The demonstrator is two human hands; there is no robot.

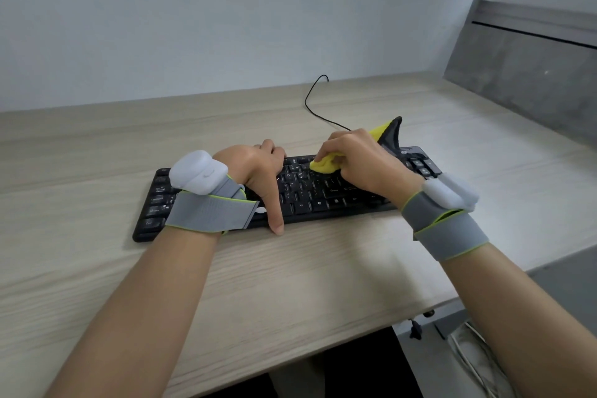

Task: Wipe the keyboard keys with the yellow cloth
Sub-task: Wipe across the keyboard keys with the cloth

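We find the yellow cloth (324, 164) bunched in the right hand (358, 161), its lower fold pressed onto the keys in the upper middle rows of the keyboard (307, 191). The right hand's fingers are curled round the cloth and grip it from above. A loose corner of the cloth stands up behind the hand, yellow on one face and dark grey on the other, rising past the far edge of the keyboard.

The keyboard is black and lies slightly askew on the surface (290, 268), its left end nearer to us than its right. A black cable (315, 107) runs from behind the right hand, loops across the surface and reaches the wall (226, 10).

We record the left hand (258, 168) resting on the left half of the keyboard. Its thumb points straight down across the near edge to the surface, and its fingers bend over the far edge. It steadies the keyboard and clasps it between thumb and fingers.

Both wrists carry grey straps with green edging, each bearing a white device (197, 176). The surface is pale wood grain. A grey panel (533, 68) stands at the right, and white cords hang below the surface edge at the lower right.
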